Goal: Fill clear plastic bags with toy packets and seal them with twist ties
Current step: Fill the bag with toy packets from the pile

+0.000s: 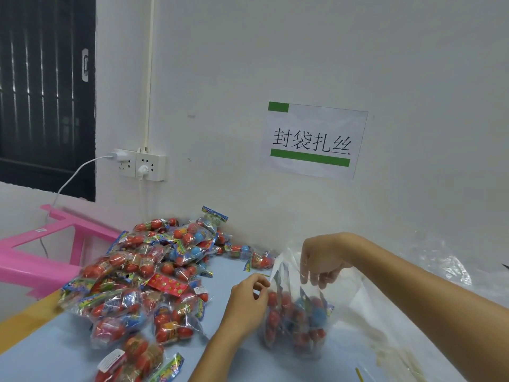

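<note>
The right hand (322,264) pinches the clear bag's (297,321) mouth upright on the table (55,354), so packets stay in; the left hand (248,301) pinches its near edge, probably gathering it.

White room corner with a dark window.
White wall (275,51) bears a paper sign (316,140) at 12 o'clock; barred window (46,92) and power sockets (141,164) at 10 o'clock.

Illumination is even, diffuse and moderately bright; its source is outside the view. The white wall (303,51) renders flat grey-white. Shadows are soft and faint. The window (46,92) is dark. Wide-angle distortion bends edge lines. The toy packets (143,285) and clear plastic bag (297,312) appear slightly soft, with mild glare.
</note>
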